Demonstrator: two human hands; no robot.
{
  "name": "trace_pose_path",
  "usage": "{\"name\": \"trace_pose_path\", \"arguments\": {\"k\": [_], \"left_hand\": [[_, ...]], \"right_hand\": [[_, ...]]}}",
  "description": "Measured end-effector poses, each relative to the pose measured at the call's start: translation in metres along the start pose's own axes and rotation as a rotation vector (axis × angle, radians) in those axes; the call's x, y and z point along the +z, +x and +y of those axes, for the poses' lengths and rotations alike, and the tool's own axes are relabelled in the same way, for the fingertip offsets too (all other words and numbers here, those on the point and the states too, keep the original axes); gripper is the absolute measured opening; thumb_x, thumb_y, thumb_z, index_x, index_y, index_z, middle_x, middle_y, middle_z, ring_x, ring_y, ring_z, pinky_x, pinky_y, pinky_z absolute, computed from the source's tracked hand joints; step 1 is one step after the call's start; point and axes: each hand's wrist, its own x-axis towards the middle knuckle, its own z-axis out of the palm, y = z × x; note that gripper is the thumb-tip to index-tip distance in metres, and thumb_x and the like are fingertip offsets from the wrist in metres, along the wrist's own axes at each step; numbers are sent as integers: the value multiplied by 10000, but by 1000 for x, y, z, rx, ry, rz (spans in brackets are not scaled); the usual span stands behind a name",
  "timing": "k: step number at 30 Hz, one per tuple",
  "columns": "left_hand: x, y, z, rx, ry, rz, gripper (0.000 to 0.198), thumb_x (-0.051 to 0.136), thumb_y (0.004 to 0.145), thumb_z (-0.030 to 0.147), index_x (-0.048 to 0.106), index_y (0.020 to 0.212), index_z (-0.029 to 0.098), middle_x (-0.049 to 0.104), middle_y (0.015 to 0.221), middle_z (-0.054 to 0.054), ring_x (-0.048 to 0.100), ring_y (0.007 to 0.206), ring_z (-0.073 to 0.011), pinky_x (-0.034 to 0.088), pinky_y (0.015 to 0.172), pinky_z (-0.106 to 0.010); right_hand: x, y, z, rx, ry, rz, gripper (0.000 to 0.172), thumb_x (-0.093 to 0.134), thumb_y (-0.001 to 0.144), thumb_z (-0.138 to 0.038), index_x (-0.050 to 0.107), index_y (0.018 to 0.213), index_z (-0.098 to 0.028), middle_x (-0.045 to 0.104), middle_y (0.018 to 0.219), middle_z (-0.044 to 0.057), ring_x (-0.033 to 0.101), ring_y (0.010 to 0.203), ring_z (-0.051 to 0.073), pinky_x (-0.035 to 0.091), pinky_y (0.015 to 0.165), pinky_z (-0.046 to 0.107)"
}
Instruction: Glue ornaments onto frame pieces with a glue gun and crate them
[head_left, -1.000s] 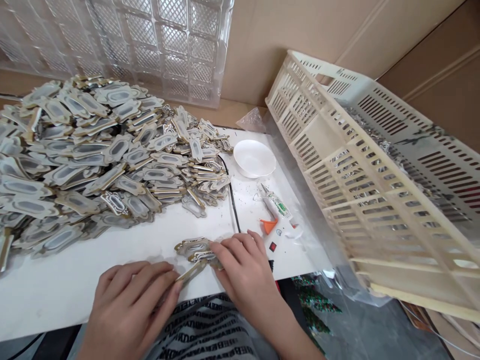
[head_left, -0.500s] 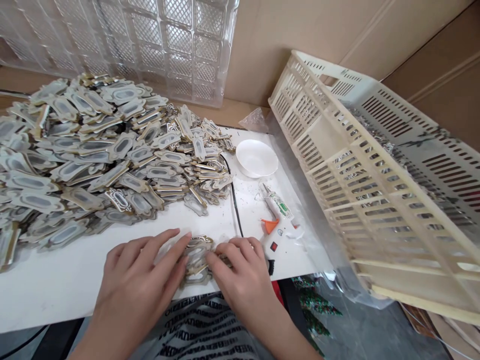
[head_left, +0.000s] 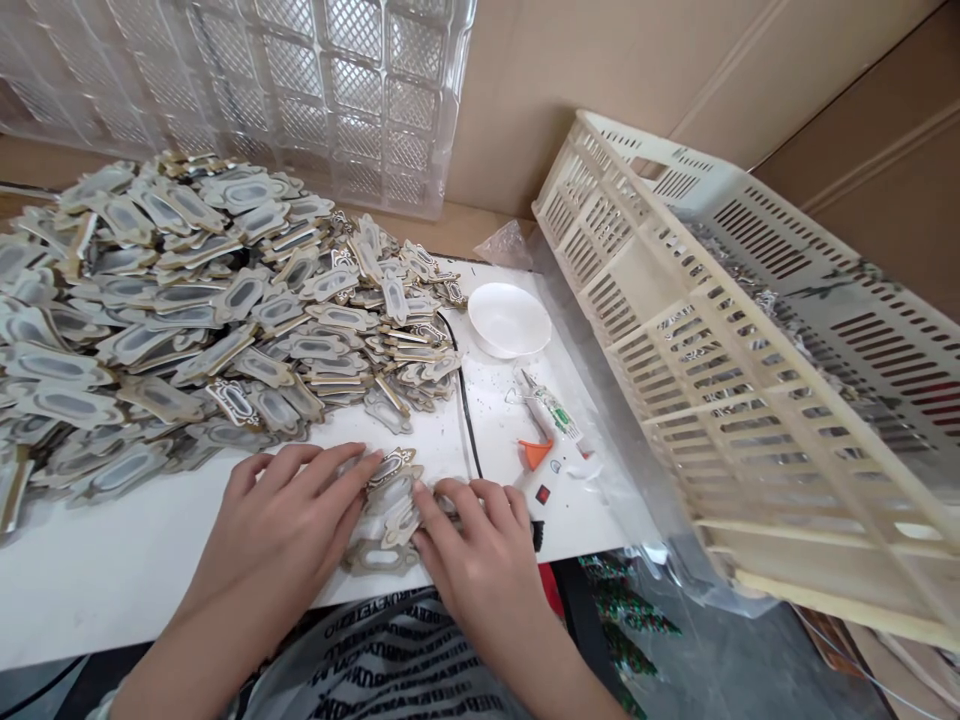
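Observation:
A small cluster of ornate silver-and-gold frame pieces (head_left: 391, 500) lies near the front edge of the white board (head_left: 112, 570). My left hand (head_left: 289, 520) rests on the cluster's left side with its fingers stretched flat over the pieces. From the right, my right hand (head_left: 472, 550) presses its fingertips against the same pieces. One piece (head_left: 379, 556) lies at the board's edge between my hands. A large heap of the same frame pieces (head_left: 172, 300) covers the left and back of the board.
A white bowl (head_left: 508, 318) and a glue gun (head_left: 555, 430) with an orange trigger lie to the right, with a black cord (head_left: 466, 420) running across the board. A cream slatted crate (head_left: 720, 350) leans at the right. Clear blister trays (head_left: 300, 80) stand against the cardboard behind.
My left hand has moved up and to the right from the board's edge onto the small cluster. The pieces have shifted slightly, gathered between both hands.

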Motion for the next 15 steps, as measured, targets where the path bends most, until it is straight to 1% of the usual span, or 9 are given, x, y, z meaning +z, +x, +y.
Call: {"name": "trace_pose_path", "arguments": {"k": [3,6,8,11,13,15], "left_hand": [[3,2,-4,0,-32,-13,289,442,984,216,709,1085,265,788,1048,-29,647,881,-293,380,743,-422],[3,4,-5,-3,-46,-7,279,448,975,239,722,1021,262,788,1040,-34,647,880,-304,385,730,-425],[2,5,-5,11,-57,-17,292,444,971,236,716,1077,259,786,1058,-32,655,892,-298,403,744,-428],[0,5,-7,68,-101,-56,322,447,970,220,685,1184,256,775,1093,-21,666,911,-261,441,777,-407],[1,4,-8,94,-128,-72,308,457,979,234,678,1192,252,768,1092,-18,668,914,-245,457,780,-393],[4,2,-10,90,-139,-70,287,466,987,252,677,1181,255,765,1079,-20,670,913,-242,468,776,-389]], "right_hand": [[-1,1,-1,23,-15,-10,254,647,999,-306,697,1216,-183,734,1036,27,510,889,227,362,812,408],[-2,1,-1,29,-7,-28,267,597,1025,-307,693,1235,-173,726,1054,36,505,900,232,344,817,407],[-3,1,-1,34,5,-38,270,565,1040,-302,691,1242,-173,723,1073,37,502,911,233,335,819,406],[-4,-1,0,44,26,-23,272,528,1055,-297,689,1241,-181,719,1083,36,493,906,232,329,822,404],[-5,-2,1,48,49,-7,270,517,1059,-290,687,1240,-184,718,1088,36,492,906,228,330,829,399],[-6,-4,2,47,81,12,261,519,1058,-282,688,1232,-187,718,1091,34,497,906,222,334,833,391]]}}
